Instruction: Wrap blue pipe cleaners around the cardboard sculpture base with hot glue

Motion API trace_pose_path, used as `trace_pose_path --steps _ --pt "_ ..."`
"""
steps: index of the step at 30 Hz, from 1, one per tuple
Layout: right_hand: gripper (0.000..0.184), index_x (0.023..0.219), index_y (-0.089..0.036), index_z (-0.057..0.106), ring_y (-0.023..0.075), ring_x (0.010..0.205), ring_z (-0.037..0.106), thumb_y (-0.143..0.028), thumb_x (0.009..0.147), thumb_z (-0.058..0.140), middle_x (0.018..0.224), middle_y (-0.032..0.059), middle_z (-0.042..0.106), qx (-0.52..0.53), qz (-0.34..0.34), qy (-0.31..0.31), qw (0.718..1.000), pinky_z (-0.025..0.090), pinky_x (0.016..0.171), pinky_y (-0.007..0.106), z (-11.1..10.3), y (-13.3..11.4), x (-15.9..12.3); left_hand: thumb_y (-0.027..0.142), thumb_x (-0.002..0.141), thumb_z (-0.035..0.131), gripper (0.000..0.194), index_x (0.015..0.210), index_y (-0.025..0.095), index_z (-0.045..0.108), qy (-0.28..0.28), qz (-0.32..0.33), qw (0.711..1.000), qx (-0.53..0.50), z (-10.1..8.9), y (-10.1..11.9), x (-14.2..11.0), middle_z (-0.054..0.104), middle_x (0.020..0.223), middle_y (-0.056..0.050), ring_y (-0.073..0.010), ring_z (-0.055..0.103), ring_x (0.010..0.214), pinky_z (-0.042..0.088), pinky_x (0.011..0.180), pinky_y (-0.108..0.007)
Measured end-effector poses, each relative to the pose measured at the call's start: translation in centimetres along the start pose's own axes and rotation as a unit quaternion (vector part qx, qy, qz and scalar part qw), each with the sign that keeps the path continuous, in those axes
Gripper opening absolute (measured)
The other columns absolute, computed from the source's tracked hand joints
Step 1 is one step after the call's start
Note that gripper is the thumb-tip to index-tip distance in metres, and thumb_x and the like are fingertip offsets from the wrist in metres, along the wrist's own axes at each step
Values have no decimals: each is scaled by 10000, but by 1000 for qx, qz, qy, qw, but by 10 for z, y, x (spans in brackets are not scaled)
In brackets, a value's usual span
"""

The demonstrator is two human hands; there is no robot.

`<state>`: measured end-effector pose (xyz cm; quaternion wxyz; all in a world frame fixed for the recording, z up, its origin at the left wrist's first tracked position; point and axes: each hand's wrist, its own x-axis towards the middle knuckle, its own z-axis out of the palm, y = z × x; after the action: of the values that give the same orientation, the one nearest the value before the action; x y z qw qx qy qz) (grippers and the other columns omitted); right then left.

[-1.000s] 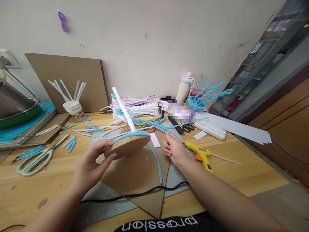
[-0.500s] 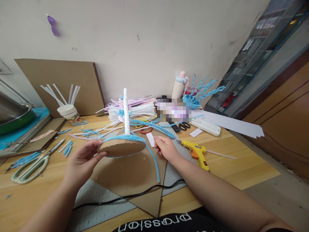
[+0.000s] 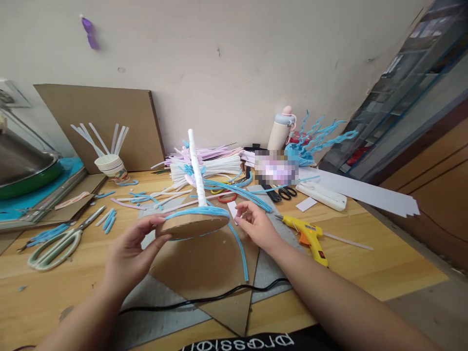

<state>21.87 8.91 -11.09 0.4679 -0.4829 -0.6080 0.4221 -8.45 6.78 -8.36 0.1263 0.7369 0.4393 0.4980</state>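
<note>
My left hand (image 3: 133, 251) grips the left rim of a round cardboard disc (image 3: 193, 226) held above the table. A white wrapped stick (image 3: 196, 168) stands upright from the disc's middle. A blue pipe cleaner (image 3: 239, 243) runs round the disc's rim and its loose end hangs down to the right. My right hand (image 3: 258, 224) is just right of the disc, fingers curled in a loose pinch close to the blue strand near the rim; I cannot make out whether it holds it.
A yellow glue gun (image 3: 309, 236) lies right of my hand, its black cord (image 3: 204, 300) crossing cardboard sheets (image 3: 215, 273). Green scissors (image 3: 54, 243) lie left. Bundles of white, pink and blue pipe cleaners (image 3: 208, 165), black scissors (image 3: 283, 192), a bottle (image 3: 280, 129) and stacked paper cups (image 3: 111, 165) stand behind.
The disc went from tilted to level, its stick now nearly upright. My right hand rose from the table toward the disc's right rim.
</note>
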Motion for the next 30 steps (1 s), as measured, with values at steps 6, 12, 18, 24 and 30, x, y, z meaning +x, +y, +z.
trace_pose_path --steps 6,12,18,24,30 --pt "616 1321 -321 513 246 1109 548 -268 761 765 1360 80 520 -61 -124 -72 988 495 842 379 -4 -12 -13 106 809 690 364 1126 267 607 -45 92 994 38 8 33 -10 714 1106 -18 -162 679 1033 567 894 -290" --pt "382 1296 -332 532 259 1242 540 -299 923 605 1287 65 608 -105 -206 -109 967 432 1033 446 -9 -10 -14 29 807 655 388 1145 200 572 -92 223 968 75 11 46 -13 694 1157 -103 -174 681 1020 574 853 -309" --pt "322 1248 -325 575 241 1160 597 -359 929 607 1206 53 651 -108 -233 -98 961 460 999 388 -10 -9 -12 17 820 621 544 1289 238 456 -96 242 965 40 13 42 -14 681 1199 -120 -187 680 1031 586 820 -341" --pt "369 1235 -301 585 262 1174 588 -422 892 643 1228 75 635 -87 -187 -94 974 493 966 400 -8 -7 -13 48 832 639 488 1282 216 558 -104 243 959 101 10 45 -14 674 1200 -109 -185 665 1029 568 832 -319" --pt "395 1195 -269 584 262 1123 632 -360 825 689 1254 89 619 -32 -55 -92 994 538 924 417 -2 -1 -11 31 843 611 455 1261 205 569 -103 212 970 64 7 44 -10 673 1201 -97 -166 656 1076 560 894 -297"
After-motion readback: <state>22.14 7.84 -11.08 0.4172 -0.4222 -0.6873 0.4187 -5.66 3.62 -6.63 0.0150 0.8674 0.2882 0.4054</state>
